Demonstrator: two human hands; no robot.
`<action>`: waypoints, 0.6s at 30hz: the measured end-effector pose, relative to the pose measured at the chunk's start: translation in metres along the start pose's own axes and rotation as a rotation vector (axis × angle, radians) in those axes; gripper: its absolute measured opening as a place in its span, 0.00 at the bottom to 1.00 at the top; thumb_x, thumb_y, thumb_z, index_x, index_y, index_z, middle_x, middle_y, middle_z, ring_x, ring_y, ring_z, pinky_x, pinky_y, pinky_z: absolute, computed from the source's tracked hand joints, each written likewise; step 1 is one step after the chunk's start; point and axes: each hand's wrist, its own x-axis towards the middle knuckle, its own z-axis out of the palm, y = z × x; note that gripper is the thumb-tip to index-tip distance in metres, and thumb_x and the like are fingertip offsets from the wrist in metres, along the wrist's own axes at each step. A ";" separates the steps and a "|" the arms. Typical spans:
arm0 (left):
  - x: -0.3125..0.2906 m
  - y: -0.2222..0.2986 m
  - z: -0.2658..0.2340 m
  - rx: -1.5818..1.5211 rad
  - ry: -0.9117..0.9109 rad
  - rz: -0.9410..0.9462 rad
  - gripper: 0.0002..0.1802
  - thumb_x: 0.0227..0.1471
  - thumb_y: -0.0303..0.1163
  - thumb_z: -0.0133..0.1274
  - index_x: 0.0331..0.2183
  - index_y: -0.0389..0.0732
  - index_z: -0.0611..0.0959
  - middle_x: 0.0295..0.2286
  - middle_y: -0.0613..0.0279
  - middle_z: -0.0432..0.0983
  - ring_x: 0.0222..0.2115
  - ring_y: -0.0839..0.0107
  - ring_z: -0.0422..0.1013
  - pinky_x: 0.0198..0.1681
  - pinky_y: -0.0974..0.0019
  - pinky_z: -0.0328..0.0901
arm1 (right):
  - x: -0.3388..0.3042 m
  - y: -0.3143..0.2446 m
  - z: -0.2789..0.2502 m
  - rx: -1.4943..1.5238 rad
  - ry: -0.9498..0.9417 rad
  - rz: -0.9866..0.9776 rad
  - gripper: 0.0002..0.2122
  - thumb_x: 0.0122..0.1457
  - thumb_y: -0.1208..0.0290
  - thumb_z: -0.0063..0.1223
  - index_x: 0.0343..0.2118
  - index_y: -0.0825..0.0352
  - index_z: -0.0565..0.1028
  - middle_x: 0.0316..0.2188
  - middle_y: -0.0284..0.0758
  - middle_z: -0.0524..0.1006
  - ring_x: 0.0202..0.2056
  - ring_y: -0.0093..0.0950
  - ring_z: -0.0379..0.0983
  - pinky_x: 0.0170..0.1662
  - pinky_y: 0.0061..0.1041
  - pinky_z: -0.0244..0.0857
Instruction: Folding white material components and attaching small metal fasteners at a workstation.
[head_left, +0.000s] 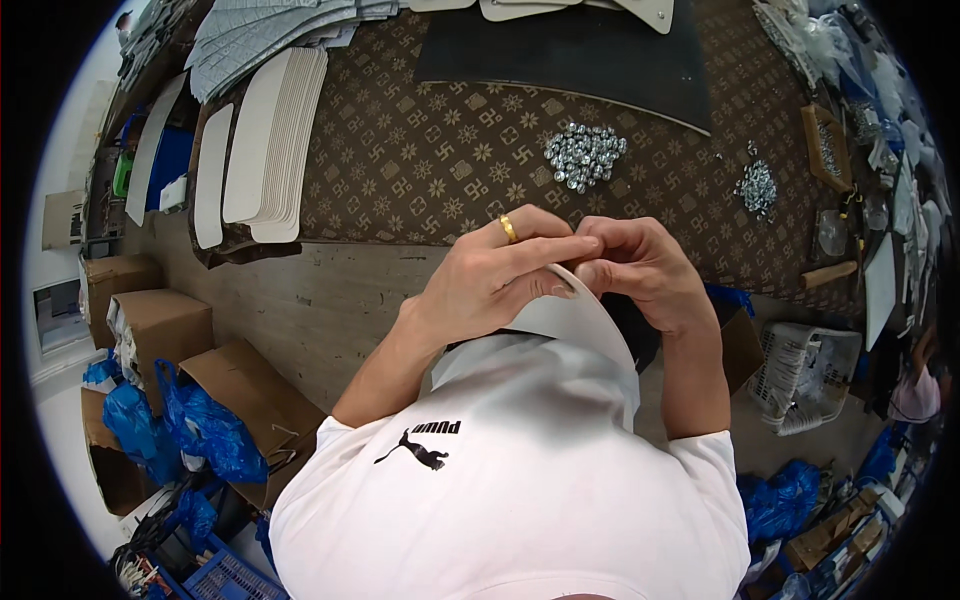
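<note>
My left hand, with a gold ring, grips a flat off-white panel near its upper edge, in front of my shirt. At the same edge my right hand has its fingers pinched together, touching the fingertips of the left. Whatever lies between the right fingertips is hidden. Just beyond the hands, a heap of shiny round metal studs rests on the brown patterned cloth. Farther right is a smaller heap of little metal pieces.
A row of off-white rounded panels lies at the table's left, below fanned grey sheets. A black mat covers the far middle. At right are a small wooden box and a white basket. Cardboard boxes stand on the left floor.
</note>
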 end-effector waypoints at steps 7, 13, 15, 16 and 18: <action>0.001 -0.004 -0.061 0.143 0.424 -0.160 0.11 0.53 0.24 0.66 0.40 0.33 0.87 0.29 0.63 0.80 0.29 0.77 0.73 0.31 0.72 0.67 | 0.078 -0.067 -0.068 -0.389 0.433 -0.161 0.10 0.67 0.65 0.59 0.36 0.67 0.82 0.29 0.25 0.78 0.32 0.14 0.72 0.36 0.17 0.68; 0.004 -0.038 -0.149 -0.034 0.861 -0.349 0.11 0.59 0.30 0.64 0.38 0.30 0.85 0.30 0.66 0.79 0.28 0.79 0.67 0.33 0.73 0.63 | 0.192 -0.095 -0.180 -1.440 1.051 -0.811 0.14 0.61 0.67 0.62 0.48 0.66 0.80 0.37 0.37 0.83 0.39 0.38 0.81 0.46 0.36 0.75; 0.013 -0.057 -0.177 0.172 0.860 -0.472 0.14 0.60 0.32 0.63 0.41 0.29 0.84 0.32 0.63 0.80 0.29 0.77 0.71 0.35 0.71 0.66 | 0.222 -0.098 -0.188 -1.602 1.104 -0.769 0.16 0.60 0.67 0.60 0.49 0.66 0.79 0.41 0.43 0.82 0.42 0.45 0.80 0.50 0.41 0.74; 0.014 -0.066 -0.187 0.279 0.866 -0.538 0.15 0.60 0.32 0.63 0.42 0.29 0.84 0.33 0.62 0.81 0.30 0.76 0.72 0.36 0.71 0.67 | 0.233 -0.107 -0.182 -1.678 1.126 -0.747 0.17 0.59 0.67 0.60 0.50 0.67 0.79 0.43 0.46 0.82 0.44 0.49 0.80 0.51 0.44 0.73; 0.010 -0.097 -0.192 0.638 0.920 -0.385 0.15 0.60 0.33 0.63 0.43 0.30 0.84 0.34 0.61 0.82 0.31 0.74 0.74 0.38 0.70 0.68 | 0.240 -0.116 -0.171 -1.646 1.075 -0.502 0.18 0.61 0.66 0.58 0.52 0.66 0.78 0.46 0.46 0.81 0.46 0.47 0.80 0.51 0.45 0.74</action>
